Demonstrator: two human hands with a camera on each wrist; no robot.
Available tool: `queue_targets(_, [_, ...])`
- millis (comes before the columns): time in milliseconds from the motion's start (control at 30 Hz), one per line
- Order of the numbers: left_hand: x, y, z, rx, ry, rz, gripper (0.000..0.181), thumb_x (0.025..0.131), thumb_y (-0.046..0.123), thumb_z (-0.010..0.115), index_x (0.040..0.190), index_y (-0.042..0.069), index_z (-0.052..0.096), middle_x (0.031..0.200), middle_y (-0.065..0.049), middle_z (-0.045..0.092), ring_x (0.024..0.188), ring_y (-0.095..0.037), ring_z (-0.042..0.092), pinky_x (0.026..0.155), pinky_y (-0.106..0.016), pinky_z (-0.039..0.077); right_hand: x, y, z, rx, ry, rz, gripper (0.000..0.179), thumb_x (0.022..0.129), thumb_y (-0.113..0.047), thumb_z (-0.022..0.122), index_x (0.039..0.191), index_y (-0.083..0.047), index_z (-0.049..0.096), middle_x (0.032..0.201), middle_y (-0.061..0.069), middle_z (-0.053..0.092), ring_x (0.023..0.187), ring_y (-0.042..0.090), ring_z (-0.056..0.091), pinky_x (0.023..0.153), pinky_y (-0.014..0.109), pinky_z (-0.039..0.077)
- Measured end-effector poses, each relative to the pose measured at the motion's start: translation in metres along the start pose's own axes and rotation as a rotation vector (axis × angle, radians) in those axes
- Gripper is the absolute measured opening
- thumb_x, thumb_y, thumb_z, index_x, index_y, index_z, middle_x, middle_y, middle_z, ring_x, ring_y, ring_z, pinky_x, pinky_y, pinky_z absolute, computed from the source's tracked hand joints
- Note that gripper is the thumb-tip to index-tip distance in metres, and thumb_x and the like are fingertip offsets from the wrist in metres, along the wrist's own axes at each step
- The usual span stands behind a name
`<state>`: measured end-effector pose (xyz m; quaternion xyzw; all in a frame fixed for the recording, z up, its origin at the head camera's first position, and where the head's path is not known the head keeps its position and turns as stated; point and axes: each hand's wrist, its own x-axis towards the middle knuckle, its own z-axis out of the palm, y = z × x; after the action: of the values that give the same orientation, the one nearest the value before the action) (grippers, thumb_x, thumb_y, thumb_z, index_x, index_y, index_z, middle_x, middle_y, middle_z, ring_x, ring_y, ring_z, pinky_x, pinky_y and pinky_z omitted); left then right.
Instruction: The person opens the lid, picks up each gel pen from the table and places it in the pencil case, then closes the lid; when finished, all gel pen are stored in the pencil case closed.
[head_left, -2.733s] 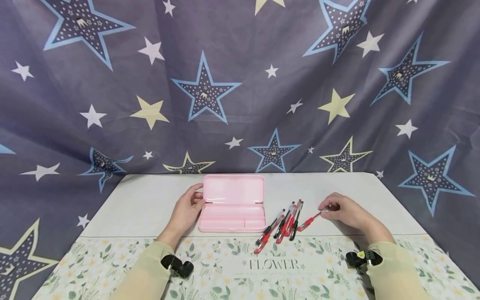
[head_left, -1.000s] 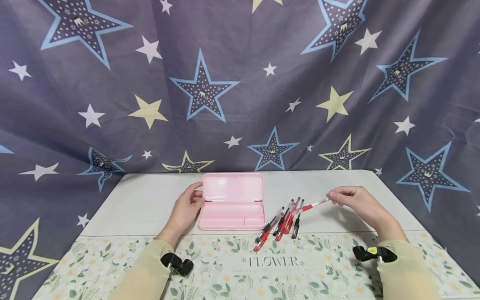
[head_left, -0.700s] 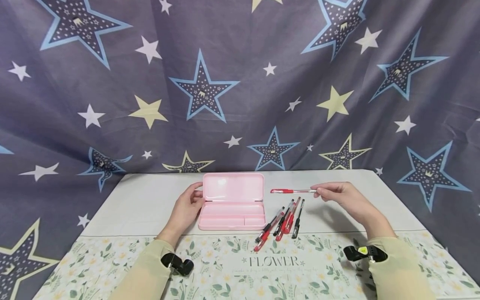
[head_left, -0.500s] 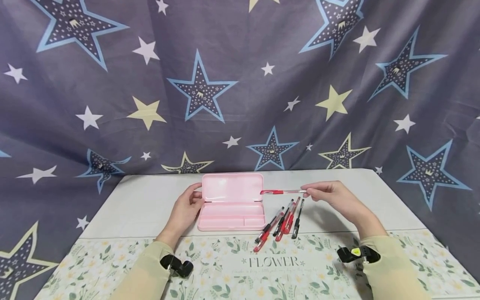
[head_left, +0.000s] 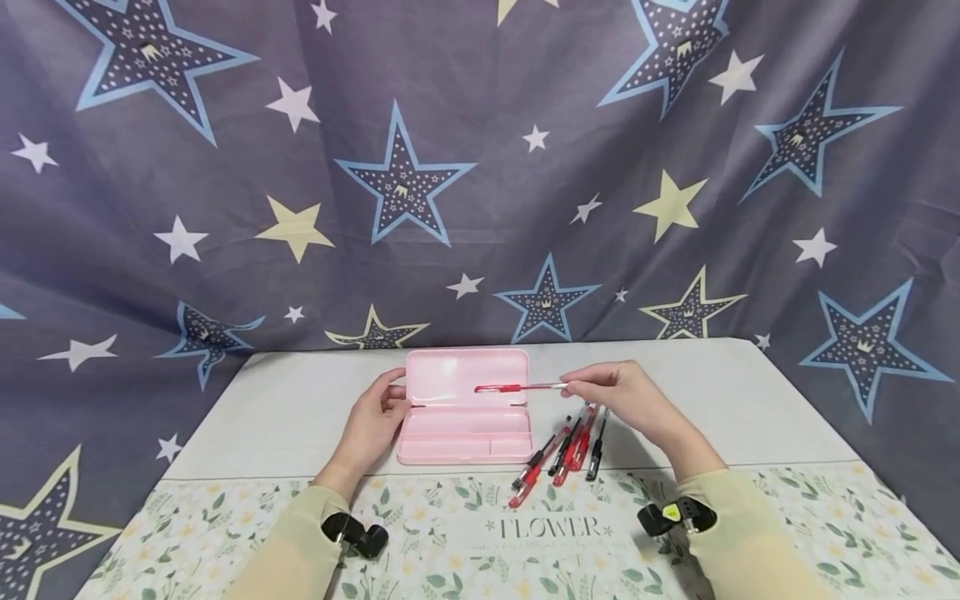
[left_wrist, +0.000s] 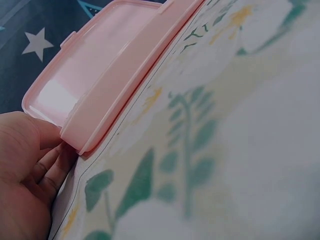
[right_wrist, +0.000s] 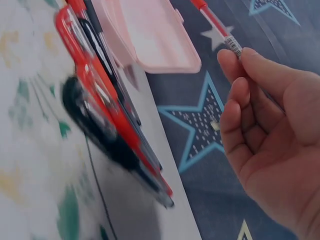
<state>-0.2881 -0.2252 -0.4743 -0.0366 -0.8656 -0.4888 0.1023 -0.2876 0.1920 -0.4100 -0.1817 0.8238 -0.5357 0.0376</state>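
Note:
A pink pencil case [head_left: 465,450] lies with its lid [head_left: 438,375] raised, its base split into compartments. My left hand [head_left: 375,417] holds the case at its left side near the hinge; in the left wrist view the left hand [left_wrist: 25,175] has a fingertip at the case's corner and the other fingers curled beside it. Between thumb and fingertips, my right hand [head_left: 618,396] pinches the clear end of a red gel pen [head_left: 510,388]. The pen points left, level, overlapping the lid in the head view. In the right wrist view the right hand [right_wrist: 270,130] grips it by the barcode end.
Several red and black gel pens [head_left: 577,450] lie in a loose pile right of the case, below the right hand. A white cloth with a floral front part [head_left: 420,533] covers the table. A star-patterned curtain [head_left: 480,225] hangs behind the table's far edge.
My right hand has lifted the red gel pen away from the right of the pile, turned it level and carried it left over to the case's lid. The left hand stays at the case.

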Motion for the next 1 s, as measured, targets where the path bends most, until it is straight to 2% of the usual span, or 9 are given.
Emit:
queue_targets(67, [0.001, 0.001, 0.0, -0.001, 0.003, 0.0, 0.057, 0.108, 0.001, 0.066, 0.162, 0.008, 0.052, 0.124, -0.016, 0.074, 0.109, -0.027, 0.072, 0.097, -0.042, 0.056, 0.004, -0.002, 0.008, 0.01, -0.013, -0.006, 0.032, 0.107, -0.024, 0.077, 0.129, -0.002, 0.081, 0.112, 0.006, 0.083, 0.115, 0.023, 0.075, 0.095, 0.034, 0.058])
queue_targets(167, [0.0, 0.001, 0.0, 0.001, 0.004, -0.003, 0.056, 0.108, 0.002, 0.066, 0.162, 0.009, 0.052, 0.124, -0.016, 0.074, 0.109, -0.027, 0.072, 0.098, -0.043, 0.055, 0.008, -0.006, 0.02, 0.025, -0.035, -0.01, 0.031, 0.107, -0.02, 0.076, 0.127, 0.002, 0.08, 0.111, 0.008, 0.083, 0.114, 0.029, 0.076, 0.094, 0.036, 0.059])
queue_targets(300, [-0.001, 0.002, 0.0, 0.003, 0.006, -0.002, 0.056, 0.108, 0.001, 0.066, 0.161, 0.008, 0.053, 0.124, -0.016, 0.075, 0.107, -0.026, 0.072, 0.097, -0.042, 0.056, 0.015, -0.01, 0.038, 0.023, -0.047, -0.014, 0.023, 0.106, -0.017, 0.077, 0.121, -0.001, 0.083, 0.108, 0.007, 0.084, 0.112, 0.029, 0.077, 0.097, 0.038, 0.059])
queue_targets(467, [-0.002, 0.002, 0.0, 0.007, 0.009, 0.011, 0.055, 0.107, 0.0, 0.066, 0.16, 0.007, 0.054, 0.12, -0.015, 0.075, 0.103, -0.024, 0.072, 0.093, -0.036, 0.056, 0.02, -0.011, 0.057, -0.026, -0.044, -0.014, 0.013, 0.103, -0.018, 0.081, 0.11, -0.009, 0.086, 0.102, 0.002, 0.083, 0.105, 0.028, 0.076, 0.091, 0.037, 0.057])
queue_targets(667, [-0.001, -0.001, 0.001, 0.002, 0.004, 0.011, 0.055, 0.107, 0.001, 0.066, 0.159, 0.008, 0.054, 0.12, -0.013, 0.075, 0.103, -0.023, 0.071, 0.093, -0.036, 0.055, 0.023, -0.017, 0.081, -0.025, -0.044, -0.026, 0.01, 0.102, -0.013, 0.08, 0.105, -0.005, 0.085, 0.097, 0.003, 0.083, 0.098, 0.031, 0.079, 0.084, 0.031, 0.059])
queue_targets(833, [-0.001, -0.002, 0.0, 0.009, 0.011, 0.005, 0.055, 0.107, 0.001, 0.067, 0.159, 0.009, 0.055, 0.12, -0.013, 0.076, 0.103, -0.022, 0.071, 0.095, -0.037, 0.055, 0.025, -0.022, 0.097, -0.064, -0.04, -0.023, 0.009, 0.102, -0.012, 0.08, 0.103, -0.006, 0.085, 0.095, 0.001, 0.082, 0.094, 0.025, 0.079, 0.081, 0.03, 0.061])
queue_targets(1000, [0.0, -0.002, 0.0, -0.001, 0.012, 0.021, 0.055, 0.106, 0.0, 0.067, 0.159, 0.008, 0.055, 0.119, -0.013, 0.076, 0.102, -0.022, 0.071, 0.095, -0.037, 0.055, 0.028, -0.022, 0.104, -0.109, -0.03, -0.017, 0.006, 0.101, -0.012, 0.082, 0.1, -0.009, 0.086, 0.094, -0.002, 0.081, 0.09, 0.014, 0.075, 0.086, 0.034, 0.059])
